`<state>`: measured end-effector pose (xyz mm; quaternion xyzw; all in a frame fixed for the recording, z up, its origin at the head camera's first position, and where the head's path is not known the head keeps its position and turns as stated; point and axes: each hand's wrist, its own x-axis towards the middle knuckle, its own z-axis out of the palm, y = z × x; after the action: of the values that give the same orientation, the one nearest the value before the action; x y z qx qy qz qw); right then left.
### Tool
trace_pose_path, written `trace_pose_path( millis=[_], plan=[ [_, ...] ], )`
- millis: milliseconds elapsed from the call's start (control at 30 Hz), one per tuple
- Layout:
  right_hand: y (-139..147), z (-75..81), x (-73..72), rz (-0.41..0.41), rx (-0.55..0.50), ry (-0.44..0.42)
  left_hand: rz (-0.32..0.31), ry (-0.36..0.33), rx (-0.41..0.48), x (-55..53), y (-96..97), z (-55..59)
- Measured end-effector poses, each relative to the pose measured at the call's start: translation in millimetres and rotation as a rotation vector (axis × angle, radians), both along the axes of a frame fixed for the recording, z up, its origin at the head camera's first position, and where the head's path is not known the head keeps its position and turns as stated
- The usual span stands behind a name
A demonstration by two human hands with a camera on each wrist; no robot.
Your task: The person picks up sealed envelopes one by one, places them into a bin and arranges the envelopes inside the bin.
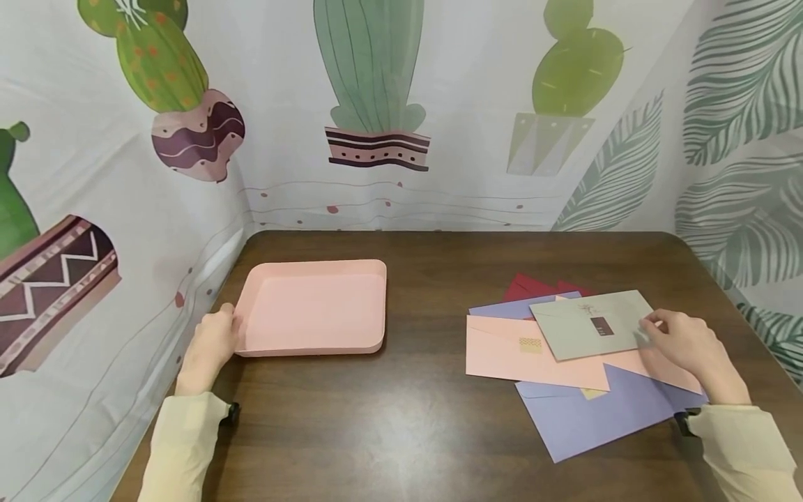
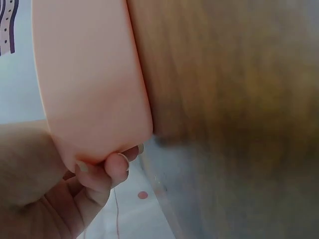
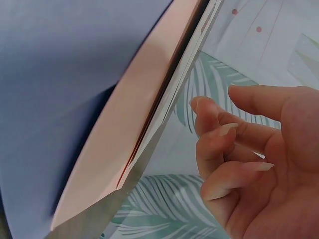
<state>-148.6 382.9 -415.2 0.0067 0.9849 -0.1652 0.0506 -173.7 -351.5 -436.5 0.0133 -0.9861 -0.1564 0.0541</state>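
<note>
At the left of the table is a shallow pink tray (image 1: 316, 314). My left hand (image 1: 212, 341) holds its left end; in the left wrist view, curled fingertips (image 2: 117, 167) meet the lower edge of the tray wall (image 2: 94, 89). A loose pile of envelopes lies at the right. On top is a grey-green envelope (image 1: 574, 329) with a small dark label, over a pink envelope (image 1: 498, 348) with a gold patch. My right hand (image 1: 690, 345) hovers at the grey-green envelope's right edge. The right wrist view shows its fingers loosely bent, thumb apart, nothing between them.
Purple envelopes (image 1: 577, 422) stick out at the pile's front and back, and red ones (image 1: 519, 287) show behind. The brown wooden table (image 1: 426, 300) reaches a white cloth (image 1: 464, 84) printed with cacti and leaves at the back and sides.
</note>
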Motion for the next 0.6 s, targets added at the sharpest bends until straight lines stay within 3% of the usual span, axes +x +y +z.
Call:
trace_pose_path(
  millis=[433, 600],
  plan=[
    [1.6, 2.3, -5.6, -0.007, -0.018, 0.01, -0.056, -0.001, 0.011, 26.0, 19.1, 0.0],
    [9.9, 5.4, -14.6, -0.062, -0.03, -0.041, -0.072, 0.015, 0.021, 36.0, 30.0, -1.9]
  ],
)
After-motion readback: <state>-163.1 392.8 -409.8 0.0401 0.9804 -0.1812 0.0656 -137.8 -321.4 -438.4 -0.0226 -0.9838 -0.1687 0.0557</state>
